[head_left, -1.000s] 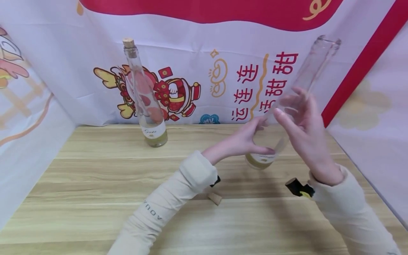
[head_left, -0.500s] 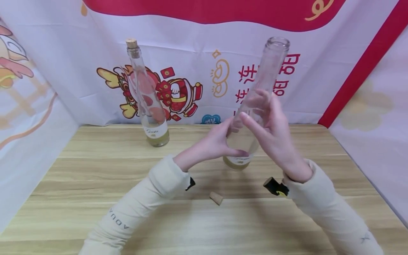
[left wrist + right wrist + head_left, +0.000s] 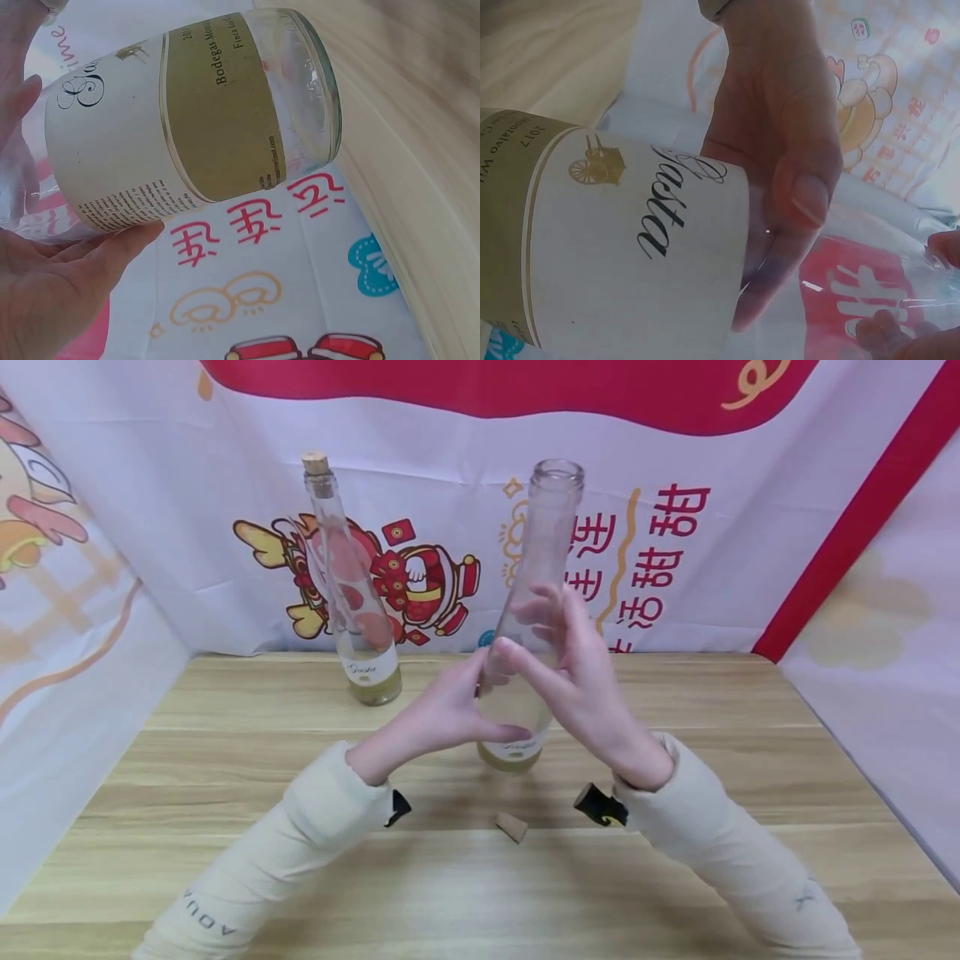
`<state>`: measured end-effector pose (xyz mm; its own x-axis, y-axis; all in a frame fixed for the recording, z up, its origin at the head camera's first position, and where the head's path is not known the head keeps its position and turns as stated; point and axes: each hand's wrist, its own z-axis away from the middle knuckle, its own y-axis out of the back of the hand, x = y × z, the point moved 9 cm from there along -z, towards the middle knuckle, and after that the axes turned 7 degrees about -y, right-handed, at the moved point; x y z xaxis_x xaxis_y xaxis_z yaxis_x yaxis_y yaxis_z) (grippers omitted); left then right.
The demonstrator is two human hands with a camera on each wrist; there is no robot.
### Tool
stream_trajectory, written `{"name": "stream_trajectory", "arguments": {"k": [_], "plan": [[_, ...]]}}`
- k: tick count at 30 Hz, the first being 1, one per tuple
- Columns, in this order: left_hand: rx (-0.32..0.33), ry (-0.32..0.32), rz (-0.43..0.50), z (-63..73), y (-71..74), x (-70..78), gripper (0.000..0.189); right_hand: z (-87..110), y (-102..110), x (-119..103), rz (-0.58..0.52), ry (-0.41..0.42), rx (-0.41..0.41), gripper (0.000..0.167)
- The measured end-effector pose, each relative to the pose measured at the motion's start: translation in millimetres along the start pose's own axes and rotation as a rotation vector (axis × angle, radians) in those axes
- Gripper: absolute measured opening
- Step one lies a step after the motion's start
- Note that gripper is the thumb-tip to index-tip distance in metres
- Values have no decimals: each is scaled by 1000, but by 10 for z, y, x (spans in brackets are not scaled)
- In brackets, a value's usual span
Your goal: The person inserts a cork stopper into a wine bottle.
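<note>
A clear glass wine bottle (image 3: pixel 551 535), its mouth uncorked, stands upright with a slight tilt between the two hands, its base close over the table. My left hand (image 3: pixel 442 710) grips its lower body, thumb across the front just above the label. Higher up, my right hand (image 3: pixel 592 693) holds the middle of the bottle between thumb and fingers. The white label (image 3: pixel 630 240) with "Gasta" lettering fills much of the right wrist view. In the left wrist view the glass base points right. A loose cork (image 3: pixel 512 827) lies on the table in front of the bottle.
Further left at the back stands a second bottle (image 3: pixel 363 635) with a cork stopper (image 3: pixel 317 465) in its mouth. The wooden table (image 3: pixel 225 777) ends at a printed white and red cloth backdrop (image 3: pixel 435 460). Cloth sides (image 3: pixel 862 610) rise left and right.
Both hands have carried the uncorked bottle leftward from the right side to the middle, and it has come more upright. The second bottle and the loose cork have stayed on the table.
</note>
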<state>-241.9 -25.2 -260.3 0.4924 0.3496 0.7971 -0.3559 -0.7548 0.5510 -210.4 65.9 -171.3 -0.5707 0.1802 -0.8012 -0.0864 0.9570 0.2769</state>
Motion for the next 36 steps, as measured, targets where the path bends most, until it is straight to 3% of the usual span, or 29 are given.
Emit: {"name": "stream_trajectory", "arguments": {"k": [12,23,32,36], "plan": [[7,-9,-62,286,180,-91,67,33,-355,-24,-61,-9,-67,48],[5,31,-109,565,153,-191,63,185,-572,97,-66,-77,-109,51],[-10,80,-94,678,102,-336,69,267,-696,179,-64,-93,-130,50],[-15,63,-111,703,80,-365,69,302,-729,220,-60,-93,-135,50]]}}
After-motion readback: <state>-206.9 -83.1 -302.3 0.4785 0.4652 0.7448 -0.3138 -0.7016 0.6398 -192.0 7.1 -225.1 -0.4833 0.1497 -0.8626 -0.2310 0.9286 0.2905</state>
